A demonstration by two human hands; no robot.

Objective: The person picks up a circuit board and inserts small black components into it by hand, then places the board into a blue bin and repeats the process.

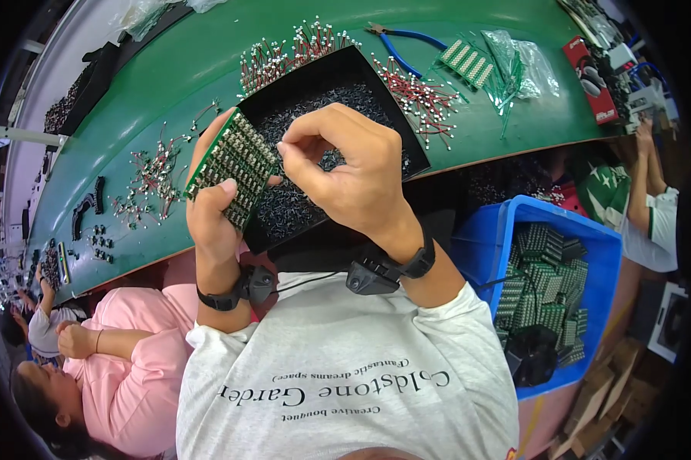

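My left hand [210, 207] grips a green circuit board panel [234, 170] by its left side, with the thumb lying over its face. Rows of small pale and dark parts cover the panel, which is tilted above a black tray [338, 65]. Many tiny dark pieces [307, 103] fill that tray. Close to the panel's right edge, my right hand [353, 165] is closed in a pinch, thumb against forefinger. Whatever lies between those fingertips is too small to make out.
Red-and-white wired connectors [292, 57] bunch behind the tray, with more [422, 100] to its right. Blue-handled pliers [399, 50] and another panel [466, 64] lie farther back. A blue bin [506, 222] of panels stands right. A person in pink [131, 360] sits left.
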